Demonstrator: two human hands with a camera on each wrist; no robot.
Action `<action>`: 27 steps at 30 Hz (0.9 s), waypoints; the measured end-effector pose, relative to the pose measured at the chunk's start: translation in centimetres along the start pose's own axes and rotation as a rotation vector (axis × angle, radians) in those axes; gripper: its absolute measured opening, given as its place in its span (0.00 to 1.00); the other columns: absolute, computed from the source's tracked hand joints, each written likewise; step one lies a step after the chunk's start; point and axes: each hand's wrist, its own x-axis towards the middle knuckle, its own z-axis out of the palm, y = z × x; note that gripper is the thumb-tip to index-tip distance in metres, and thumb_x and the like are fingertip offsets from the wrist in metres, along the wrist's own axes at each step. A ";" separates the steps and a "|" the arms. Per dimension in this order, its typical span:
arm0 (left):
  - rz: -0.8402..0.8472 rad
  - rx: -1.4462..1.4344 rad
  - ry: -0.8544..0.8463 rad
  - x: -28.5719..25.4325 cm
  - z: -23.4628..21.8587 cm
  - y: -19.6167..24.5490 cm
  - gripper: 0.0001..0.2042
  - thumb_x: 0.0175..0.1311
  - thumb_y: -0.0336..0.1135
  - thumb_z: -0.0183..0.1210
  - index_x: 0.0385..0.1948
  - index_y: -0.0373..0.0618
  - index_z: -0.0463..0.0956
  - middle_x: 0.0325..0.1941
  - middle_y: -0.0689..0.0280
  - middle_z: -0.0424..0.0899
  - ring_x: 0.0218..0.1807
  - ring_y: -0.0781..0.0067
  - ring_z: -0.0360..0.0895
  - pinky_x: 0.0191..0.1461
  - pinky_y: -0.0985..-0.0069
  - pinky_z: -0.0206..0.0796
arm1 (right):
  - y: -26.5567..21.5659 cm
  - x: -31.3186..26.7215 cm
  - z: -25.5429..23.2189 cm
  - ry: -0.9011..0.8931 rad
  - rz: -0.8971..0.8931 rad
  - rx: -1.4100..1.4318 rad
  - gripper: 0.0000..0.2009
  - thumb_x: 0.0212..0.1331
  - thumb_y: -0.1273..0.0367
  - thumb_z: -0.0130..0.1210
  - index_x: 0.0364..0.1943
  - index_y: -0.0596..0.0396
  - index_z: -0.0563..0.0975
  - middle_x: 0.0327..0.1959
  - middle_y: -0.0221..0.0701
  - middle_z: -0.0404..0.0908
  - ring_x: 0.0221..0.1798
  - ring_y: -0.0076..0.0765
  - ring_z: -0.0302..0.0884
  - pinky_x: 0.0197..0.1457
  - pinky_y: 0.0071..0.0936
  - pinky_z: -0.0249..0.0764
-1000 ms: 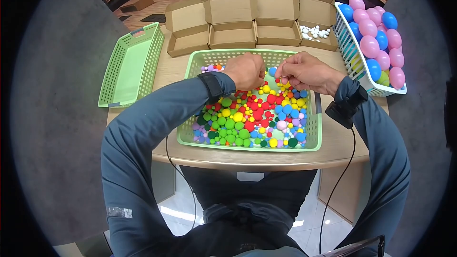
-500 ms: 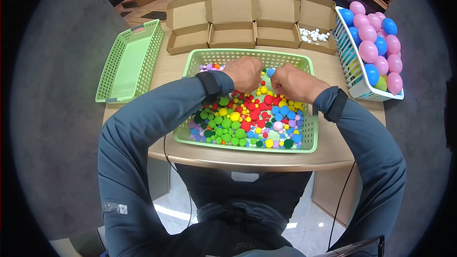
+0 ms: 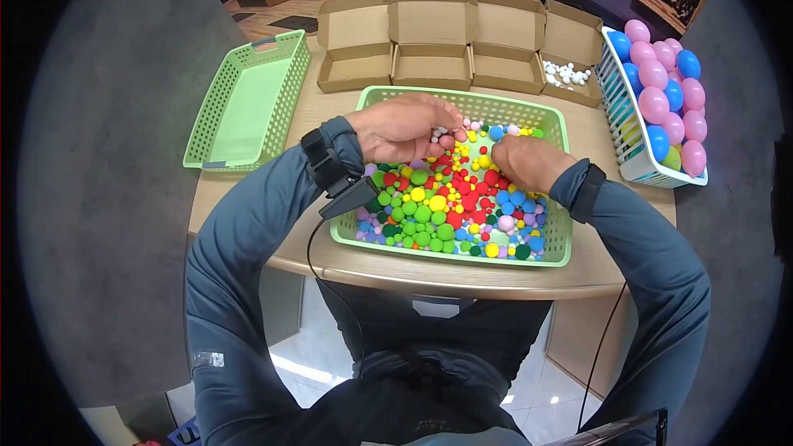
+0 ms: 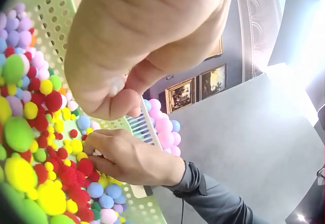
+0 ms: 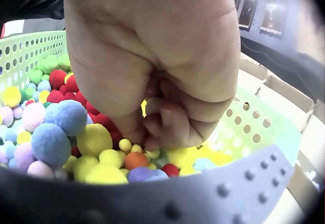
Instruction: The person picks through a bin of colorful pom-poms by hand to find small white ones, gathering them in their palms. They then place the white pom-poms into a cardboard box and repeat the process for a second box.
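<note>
A green perforated basket [image 3: 565,235] holds many pom-poms [image 3: 421,215] in red, yellow, green, blue and other colours. Over its far left part is my left hand [image 3: 405,128], turned partly palm up, with its fingers curled around several small white pom-poms [image 3: 439,134]. One white pom-pom [image 4: 117,85] shows between thumb and fingers in the left wrist view. My right hand [image 3: 533,162] reaches down among yellow and red pom-poms on the far right side. Its fingers are bent together, and a bit of white pom-pom [image 4: 96,153] peeks out between them in the left wrist view.
Cardboard boxes [image 3: 432,66] with raised lids line the back; the rightmost contains white pom-poms [image 3: 567,74]. An empty green basket [image 3: 248,107] stands at left. At right is a white basket [image 3: 640,167] of balloons [image 3: 661,91]. A cable hangs from the left wrist.
My right hand has gone down into the basket from a raised pinch near my left hand. My left hand has rolled over, baring the white pom-poms in it. The head view has shifted slightly.
</note>
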 end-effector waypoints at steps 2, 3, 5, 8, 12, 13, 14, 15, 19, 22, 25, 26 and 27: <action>0.026 -0.053 0.019 -0.2 -0.3 -0.2 0.05 0.79 0.29 0.50 0.44 0.40 0.74 0.42 0.64 0.82 0.35 0.81 0.74 0.37 0.84 0.72 | -0.4 0.0 0.2 -0.017 0.068 -0.006 0.08 0.63 0.71 0.59 0.42 0.60 0.80 0.43 0.49 0.83 0.47 0.55 0.85 0.51 0.43 0.81; 0.051 -0.125 0.025 -0.3 -0.4 -0.3 0.07 0.79 0.28 0.47 0.46 0.39 0.74 0.45 0.62 0.82 0.36 0.80 0.76 0.40 0.83 0.74 | -0.3 0.0 0.1 -0.013 0.067 -0.016 0.08 0.63 0.71 0.59 0.42 0.60 0.80 0.43 0.49 0.83 0.47 0.55 0.85 0.51 0.43 0.81; 0.087 -0.260 0.035 -1.5 -0.5 0.0 0.15 0.80 0.30 0.40 0.53 0.31 0.74 0.50 0.54 0.82 0.44 0.72 0.81 0.50 0.76 0.80 | 0.3 0.1 -0.3 -0.052 0.110 0.083 0.10 0.64 0.70 0.58 0.44 0.61 0.81 0.42 0.50 0.84 0.46 0.55 0.84 0.50 0.43 0.81; 0.168 -0.409 0.103 -4.1 0.9 0.2 0.19 0.80 0.34 0.38 0.54 0.26 0.73 0.52 0.49 0.81 0.50 0.64 0.83 0.58 0.72 0.81 | 0.8 -0.4 -2.4 0.105 0.025 0.405 0.12 0.67 0.63 0.61 0.40 0.60 0.79 0.33 0.39 0.83 0.37 0.42 0.84 0.42 0.35 0.80; 0.256 -0.479 0.115 -7.4 2.9 -0.6 0.21 0.80 0.36 0.39 0.53 0.23 0.72 0.54 0.44 0.79 0.57 0.55 0.81 0.63 0.65 0.79 | -0.2 -3.5 -4.7 0.089 0.174 1.659 0.07 0.73 0.68 0.56 0.39 0.57 0.78 0.30 0.23 0.77 0.28 0.16 0.68 0.29 0.16 0.68; 0.265 -0.506 0.152 -7.9 3.7 -0.8 0.21 0.79 0.36 0.40 0.54 0.22 0.71 0.54 0.44 0.79 0.59 0.52 0.79 0.65 0.62 0.78 | -0.9 -4.3 -5.4 0.148 0.174 1.809 0.07 0.73 0.69 0.53 0.37 0.58 0.77 0.31 0.26 0.77 0.29 0.16 0.66 0.28 0.14 0.65; 0.284 -0.504 0.130 -7.7 4.2 -1.2 0.21 0.79 0.36 0.40 0.54 0.22 0.71 0.54 0.44 0.79 0.59 0.52 0.79 0.65 0.62 0.78 | -1.3 -5.0 -5.5 0.165 0.179 1.785 0.07 0.73 0.69 0.53 0.37 0.58 0.77 0.31 0.26 0.77 0.29 0.16 0.66 0.28 0.14 0.65; 0.279 -0.548 0.097 -7.3 4.4 -1.7 0.20 0.79 0.36 0.40 0.54 0.22 0.71 0.54 0.44 0.79 0.59 0.52 0.79 0.65 0.62 0.78 | -1.5 -5.4 -5.2 0.201 0.095 2.067 0.07 0.73 0.69 0.52 0.38 0.58 0.76 0.33 0.28 0.76 0.29 0.18 0.66 0.28 0.15 0.66; 0.329 -0.663 0.041 -7.2 6.9 -1.9 0.20 0.78 0.36 0.40 0.56 0.21 0.68 0.56 0.42 0.76 0.59 0.48 0.79 0.65 0.62 0.77 | -2.5 -6.2 -3.7 0.257 -0.193 2.556 0.09 0.72 0.67 0.48 0.40 0.59 0.74 0.38 0.34 0.75 0.31 0.24 0.68 0.27 0.18 0.67; 0.322 -0.749 0.008 -6.6 8.0 -1.4 0.21 0.79 0.35 0.40 0.58 0.20 0.66 0.58 0.40 0.75 0.60 0.47 0.79 0.67 0.63 0.77 | -3.1 -6.8 -3.3 0.272 -0.307 2.695 0.11 0.72 0.65 0.46 0.40 0.60 0.74 0.38 0.35 0.74 0.32 0.26 0.68 0.26 0.19 0.66; 0.333 -0.806 -0.014 -7.0 8.9 -1.1 0.21 0.78 0.34 0.39 0.59 0.19 0.64 0.61 0.38 0.73 0.62 0.45 0.77 0.69 0.62 0.76 | -3.2 -6.7 -3.4 0.394 -0.127 2.730 0.08 0.73 0.68 0.45 0.40 0.60 0.72 0.35 0.32 0.73 0.28 0.24 0.65 0.26 0.20 0.66; 0.361 -0.785 -0.025 -7.1 8.9 -1.1 0.21 0.78 0.33 0.39 0.59 0.18 0.63 0.62 0.37 0.72 0.64 0.43 0.76 0.71 0.60 0.74 | -2.7 -6.7 -3.2 0.385 -0.136 2.739 0.08 0.73 0.68 0.45 0.40 0.60 0.72 0.35 0.32 0.73 0.28 0.24 0.65 0.26 0.20 0.66; 0.386 -0.762 -0.031 -7.2 8.7 -1.2 0.21 0.78 0.32 0.39 0.60 0.17 0.62 0.63 0.36 0.70 0.67 0.42 0.74 0.73 0.59 0.73 | -2.0 -6.8 -2.8 0.430 -0.025 2.703 0.08 0.73 0.69 0.45 0.39 0.59 0.73 0.36 0.33 0.74 0.30 0.25 0.67 0.28 0.20 0.67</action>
